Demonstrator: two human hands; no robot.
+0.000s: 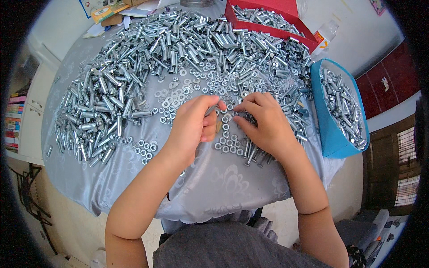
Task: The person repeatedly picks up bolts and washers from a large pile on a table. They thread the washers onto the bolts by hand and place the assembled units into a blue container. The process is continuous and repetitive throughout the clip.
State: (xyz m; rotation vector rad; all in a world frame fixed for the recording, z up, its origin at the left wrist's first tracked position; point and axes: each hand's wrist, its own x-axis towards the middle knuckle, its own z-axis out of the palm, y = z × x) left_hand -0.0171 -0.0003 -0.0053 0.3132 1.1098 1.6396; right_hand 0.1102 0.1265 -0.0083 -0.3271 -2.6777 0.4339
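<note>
1. Grey lap cloth (232, 245) sits lowest, forearms rising from it.
2. Left hand (192, 127): fingers pinched shut on a sleeve (211, 109), held just above the surface (214, 183).
3. Right hand (263, 123): fingers curled down into loose nuts (228, 143); grip hidden, cannot tell.
4. Sleeve heap (134, 67) spreads behind; blue bin (328, 134) at right, red box (268, 18) beyond.

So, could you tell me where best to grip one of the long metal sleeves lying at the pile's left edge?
Probably at mid-length, pinching across its round body from above. A sleeve there lies flat on the cloth, slightly apart from its neighbours, so its long sides are open to fingertips; its ends point into the heap.
</note>
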